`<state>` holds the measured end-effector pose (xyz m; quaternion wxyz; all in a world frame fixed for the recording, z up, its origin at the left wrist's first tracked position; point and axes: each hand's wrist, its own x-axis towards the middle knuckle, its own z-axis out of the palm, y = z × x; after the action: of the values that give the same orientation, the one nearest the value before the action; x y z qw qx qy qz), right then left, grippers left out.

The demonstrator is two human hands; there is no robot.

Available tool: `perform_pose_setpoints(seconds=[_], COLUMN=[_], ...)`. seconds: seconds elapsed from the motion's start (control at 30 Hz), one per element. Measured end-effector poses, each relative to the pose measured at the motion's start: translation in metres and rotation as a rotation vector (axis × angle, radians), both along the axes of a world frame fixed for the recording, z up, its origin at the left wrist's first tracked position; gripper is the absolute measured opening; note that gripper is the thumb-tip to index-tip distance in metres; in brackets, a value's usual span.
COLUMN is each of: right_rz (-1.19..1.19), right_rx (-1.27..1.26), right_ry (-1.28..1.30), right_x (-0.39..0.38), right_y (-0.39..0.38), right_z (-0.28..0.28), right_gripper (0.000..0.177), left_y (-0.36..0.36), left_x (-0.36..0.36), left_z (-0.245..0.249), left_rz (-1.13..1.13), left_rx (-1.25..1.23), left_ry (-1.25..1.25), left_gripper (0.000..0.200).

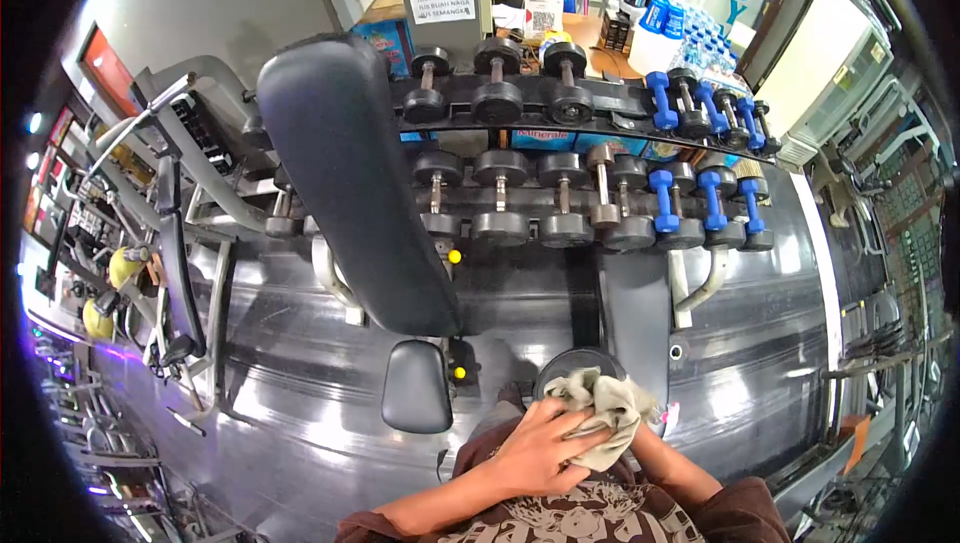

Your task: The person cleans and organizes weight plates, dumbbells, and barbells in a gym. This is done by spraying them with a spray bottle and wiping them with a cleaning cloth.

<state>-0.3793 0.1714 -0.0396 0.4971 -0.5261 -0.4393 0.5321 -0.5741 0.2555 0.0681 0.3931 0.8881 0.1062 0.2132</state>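
A crumpled beige-grey cloth (612, 415) is bunched up in front of my torso. My left hand (545, 451) is closed on its left side, fingers curled over the folds. From the right comes my right forearm (682, 468), reaching up behind the cloth; the fingers of that hand are hidden by it. Just beyond the cloth is a dark round thing (580, 361), partly covered, and I cannot make out whether my right hand touches it. Left of my hands stands a weight bench with a black seat pad (417, 388) and a long raised black backrest (345, 178).
A two-tier rack (540, 205) carries several black dumbbells and blue dumbbells (663, 201). Behind it is a wooden counter (600, 55) with water bottles (708, 48). A grey bench pad (637, 323) lies ahead right. Gym machines (165, 243) stand at left.
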Motion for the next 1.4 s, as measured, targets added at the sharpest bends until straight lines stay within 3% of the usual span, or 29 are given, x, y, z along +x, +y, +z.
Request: perform_pose_setpoints(seconds=[0.13,0.27,0.33,0.37,0.43,0.5,0.6,0.8,0.83,0.93,1.0,1.07,1.1,1.13,1.17,1.2,1.27,1.33,1.4], right_rz=[-0.018,-0.055,-0.082,0.001,0.028,0.032,0.081,0.132,0.130,0.108,0.069,-0.014,-0.108,-0.264,-0.185,-0.097,-0.036,-0.073,-0.116], right_rx=[0.064,0.187,-0.216,-0.051,-0.026,-0.090,-0.151,-0.145,-0.140,-0.117,-0.097,-0.120,-0.204,-0.237,-0.141,-0.054,0.297,0.430,0.515], right_ry=[-0.038,-0.102,0.757,0.349,0.181,0.147,0.034,-0.017,-0.035,-0.138,-0.267,-0.304,-0.027,0.475,0.588,0.706,0.687,0.653,0.582], right_x=[0.000,0.002,0.012,0.022,0.035,0.050,0.085,0.158,0.172,0.216,0.243,0.262,0.267,0.266,0.273,0.280,0.289,0.300,0.310], right_y=[0.014,0.024,0.029,0.030,0.047,0.066,0.086,0.127,0.135,0.161,0.175,0.182,0.185,0.193,0.200,0.208,0.230,0.246,0.252], right_z=[-0.007,-0.022,-0.021,-0.046,-0.049,-0.035,-0.060,-0.040,-0.037,-0.024,-0.014,0.002,0.016,0.039,0.049,0.059,0.094,0.121,0.128], right_gripper=[0.059,0.057,0.053,0.055,0.058,0.059,0.066,0.044,0.040,0.030,0.024,0.019,0.018,0.025,0.032,0.044,0.041,0.037,0.033], left_y=[0.028,0.058,0.076,0.092,0.117,0.126,0.119,0.115,0.119,0.161,0.188,0.210,0.215,0.213,0.209,0.207,0.195,0.194,0.205], left_x=[0.015,0.036,0.044,0.048,0.054,0.061,0.084,0.126,0.127,0.109,0.121,0.137,0.140,0.164,0.194,0.222,0.268,0.310,0.323], left_z=[0.001,-0.008,-0.021,-0.039,-0.063,-0.074,-0.039,0.014,0.027,-0.007,-0.024,-0.090,-0.143,-0.152,-0.155,-0.149,-0.188,-0.114,-0.106], left_rz=[0.132,0.171,0.205,0.249,0.300,0.314,0.400,0.031,0.040,0.228,0.619,0.806,0.852,0.851,0.886,0.968,0.510,0.284,0.082], left_rx=[0.113,-0.062,-0.327,-0.352,-0.397,-0.437,-0.378,-0.203,-0.236,-0.277,-0.884,-1.374,-1.583,-1.749,-1.859,-1.872,-2.069,-2.065,-2.067], left_ry=[0.024,0.089,0.095,0.092,0.110,0.152,0.128,0.118,0.098,0.000,-0.131,-0.421,-0.391,-0.360,-0.325,-0.134,-0.204,-0.216,-0.379], left_gripper=[0.062,0.060,0.054,0.051,0.048,0.046,0.042,0.046,0.049,0.043,0.040,0.044,0.050,0.051,0.048,0.045,0.040,0.044,0.044])
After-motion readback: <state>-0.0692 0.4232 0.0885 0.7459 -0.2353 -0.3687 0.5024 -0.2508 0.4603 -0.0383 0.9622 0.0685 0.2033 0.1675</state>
